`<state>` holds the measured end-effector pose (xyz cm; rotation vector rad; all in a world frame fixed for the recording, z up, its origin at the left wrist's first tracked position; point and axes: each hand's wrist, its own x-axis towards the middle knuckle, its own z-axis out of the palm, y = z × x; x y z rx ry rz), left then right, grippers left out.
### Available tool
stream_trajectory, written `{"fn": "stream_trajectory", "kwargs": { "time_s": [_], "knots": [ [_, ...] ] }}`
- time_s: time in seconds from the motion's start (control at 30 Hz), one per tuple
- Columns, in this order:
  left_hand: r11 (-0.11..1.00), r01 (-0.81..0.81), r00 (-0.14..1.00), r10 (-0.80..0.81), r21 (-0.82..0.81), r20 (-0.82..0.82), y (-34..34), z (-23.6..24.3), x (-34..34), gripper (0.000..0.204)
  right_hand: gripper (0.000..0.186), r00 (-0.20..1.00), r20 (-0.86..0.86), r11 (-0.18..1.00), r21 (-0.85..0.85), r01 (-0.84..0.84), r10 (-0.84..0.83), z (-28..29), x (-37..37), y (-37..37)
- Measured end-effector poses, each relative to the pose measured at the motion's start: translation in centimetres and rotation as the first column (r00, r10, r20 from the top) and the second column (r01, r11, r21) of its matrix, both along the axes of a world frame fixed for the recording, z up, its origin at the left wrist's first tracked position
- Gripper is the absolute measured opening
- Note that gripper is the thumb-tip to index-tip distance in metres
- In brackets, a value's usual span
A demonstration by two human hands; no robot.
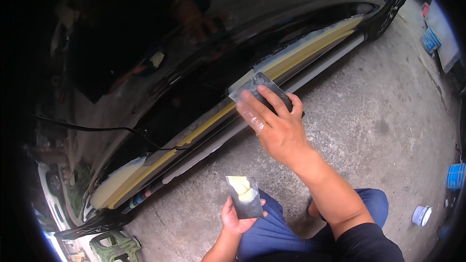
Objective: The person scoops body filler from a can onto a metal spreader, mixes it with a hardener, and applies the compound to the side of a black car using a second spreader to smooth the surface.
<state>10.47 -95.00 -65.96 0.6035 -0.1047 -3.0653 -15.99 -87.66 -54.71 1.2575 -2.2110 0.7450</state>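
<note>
My right hand presses a dark flat putty spreader against the lower side of a black car, its fingers spread over the blade. Clear film wraps one finger of that hand. Along the car's lower edge runs a long band of yellowish filler, smooth in places. Below it is a pale sill strip. Nearer my lap, my left hand grips a dark rectangular plate by its sides. A dollop of cream-yellow putty sits on the plate's upper part.
A black cable hangs across the car's side. Blue cans and a white tub stand on the concrete floor at right. A green patterned stool is at lower left. The car's wheel is at upper right.
</note>
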Motion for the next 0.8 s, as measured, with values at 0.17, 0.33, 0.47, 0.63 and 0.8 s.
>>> {"fn": "stream_trajectory", "kwargs": {
  "time_s": [0.17,0.33,0.47,0.63,0.8],
  "knots": [
    [1.000,0.004,1.000,-0.005,-0.008,-0.031,0.1,-0.2,-0.2,0.063,0.048,1.000,0.013,1.000,-0.026,0.000,0.000,1.0,0.3,0.4],
    [1.000,0.004,0.999,-0.005,-0.011,-0.037,0.2,-0.2,-0.5,0.063,0.041,1.000,-0.027,1.000,-0.021,-0.008,0.008,0.7,-0.3,-0.4],
    [1.000,-0.001,1.000,0.001,-0.002,-0.011,0.4,-0.1,-0.8,0.064,0.041,1.000,0.003,0.999,-0.033,-0.009,0.009,-0.5,0.6,-0.1],
    [1.000,0.008,1.000,-0.008,-0.019,0.003,0.4,-0.4,-0.8,0.065,0.043,0.999,0.026,0.997,-0.064,0.034,-0.033,1.2,-1.1,0.9],
    [0.999,0.016,1.000,-0.016,-0.033,-0.003,0.3,-0.4,-1.2,0.065,0.043,0.999,0.021,0.998,-0.061,0.035,-0.034,1.0,-2.3,0.7]
  ]
}}
